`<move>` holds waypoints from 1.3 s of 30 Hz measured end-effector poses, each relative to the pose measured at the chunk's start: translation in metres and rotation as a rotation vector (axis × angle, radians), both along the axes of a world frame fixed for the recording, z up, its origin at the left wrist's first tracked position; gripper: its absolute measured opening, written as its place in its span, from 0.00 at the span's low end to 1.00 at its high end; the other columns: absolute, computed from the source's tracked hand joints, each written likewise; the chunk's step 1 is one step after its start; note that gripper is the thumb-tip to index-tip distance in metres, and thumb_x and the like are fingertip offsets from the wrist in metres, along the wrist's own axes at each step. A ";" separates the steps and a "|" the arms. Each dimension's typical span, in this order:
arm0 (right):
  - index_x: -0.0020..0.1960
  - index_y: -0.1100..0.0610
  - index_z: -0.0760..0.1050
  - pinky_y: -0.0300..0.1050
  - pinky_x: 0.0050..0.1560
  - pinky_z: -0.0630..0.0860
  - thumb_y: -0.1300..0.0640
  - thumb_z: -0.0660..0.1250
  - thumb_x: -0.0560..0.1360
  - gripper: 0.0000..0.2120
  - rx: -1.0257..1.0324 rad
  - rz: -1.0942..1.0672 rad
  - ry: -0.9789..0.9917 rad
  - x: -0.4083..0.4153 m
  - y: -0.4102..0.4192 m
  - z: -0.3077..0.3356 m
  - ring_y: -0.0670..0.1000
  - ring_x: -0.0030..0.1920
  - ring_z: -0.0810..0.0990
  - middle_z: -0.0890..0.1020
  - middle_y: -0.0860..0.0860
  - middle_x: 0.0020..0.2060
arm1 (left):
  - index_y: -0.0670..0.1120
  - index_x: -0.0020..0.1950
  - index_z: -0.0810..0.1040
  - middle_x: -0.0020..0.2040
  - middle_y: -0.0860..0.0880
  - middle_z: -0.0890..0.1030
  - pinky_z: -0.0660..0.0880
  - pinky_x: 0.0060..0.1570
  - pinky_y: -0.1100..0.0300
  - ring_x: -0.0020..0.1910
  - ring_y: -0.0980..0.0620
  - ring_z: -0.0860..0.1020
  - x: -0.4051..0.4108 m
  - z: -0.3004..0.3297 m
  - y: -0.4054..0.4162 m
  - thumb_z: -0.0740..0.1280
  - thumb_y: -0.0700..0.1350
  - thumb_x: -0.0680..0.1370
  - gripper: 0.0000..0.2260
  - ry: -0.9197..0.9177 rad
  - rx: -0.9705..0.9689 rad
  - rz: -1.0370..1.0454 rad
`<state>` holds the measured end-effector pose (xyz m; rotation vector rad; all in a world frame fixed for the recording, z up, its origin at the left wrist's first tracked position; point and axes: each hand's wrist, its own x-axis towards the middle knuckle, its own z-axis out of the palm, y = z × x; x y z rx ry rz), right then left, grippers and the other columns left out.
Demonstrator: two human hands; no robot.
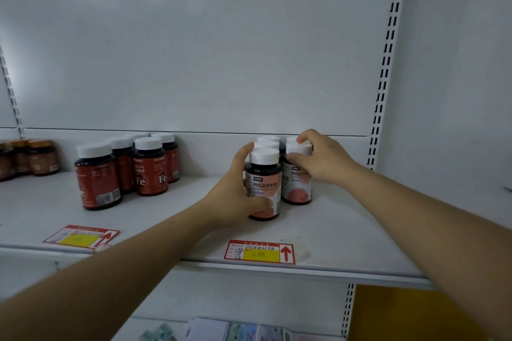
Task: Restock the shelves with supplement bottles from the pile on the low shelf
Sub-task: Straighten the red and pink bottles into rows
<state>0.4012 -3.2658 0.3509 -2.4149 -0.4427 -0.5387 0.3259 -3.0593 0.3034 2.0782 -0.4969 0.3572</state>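
Lower shelf (249, 329) is showing at the bottom edge, nearest the camera, holding flat packets too blurred to name; the pile of spare bottles is not appearing in view, so how much stock is left cannot be told; the white shelf (346, 235) above it is carrying a red and yellow price tag (259, 252) on its front lip under the working spot and a second price tag (83, 235) further left; left hand (235, 188) is curling around the front pink-label bottle (264, 185), thumb across its lower label, bottle standing upright on the shelf; right hand (318, 158) is gripping the white cap of the neighbouring pink-label bottle (297, 185), just beside the first and also upright; more white caps (267, 139) are lining up behind both, so this cluster is looking partly filled, judged mid-task with room left on either side; red Fe bottles (124, 169) are sitting in a group well apart to the left; brown-capped jars (30, 158) are standing at the far left edge; the back panel (207, 63) is rising bare behind.
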 end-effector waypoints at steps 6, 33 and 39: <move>0.71 0.50 0.67 0.40 0.54 0.63 0.41 0.62 0.76 0.26 -0.107 -0.006 -0.075 -0.002 0.002 -0.008 0.54 0.63 0.71 0.72 0.54 0.65 | 0.70 0.69 0.48 0.53 0.73 0.69 0.74 0.39 0.73 0.46 0.73 0.76 0.002 0.000 0.001 0.73 0.40 0.71 0.43 0.007 0.044 0.038; 0.75 0.51 0.60 0.46 0.65 0.63 0.36 0.60 0.75 0.33 -0.387 0.155 -0.035 -0.036 0.235 0.051 0.55 0.71 0.64 0.65 0.53 0.73 | 0.52 0.74 0.59 0.75 0.50 0.59 0.62 0.60 0.59 0.71 0.50 0.61 -0.062 0.068 0.251 0.72 0.53 0.71 0.36 -0.045 0.484 0.580; 0.76 0.50 0.57 0.47 0.66 0.64 0.38 0.63 0.73 0.36 -0.249 0.057 0.094 -0.037 0.292 0.029 0.56 0.71 0.65 0.63 0.54 0.73 | 0.60 0.75 0.48 0.76 0.49 0.56 0.72 0.53 0.55 0.61 0.52 0.68 -0.036 0.056 0.305 0.76 0.43 0.68 0.46 0.223 0.127 0.262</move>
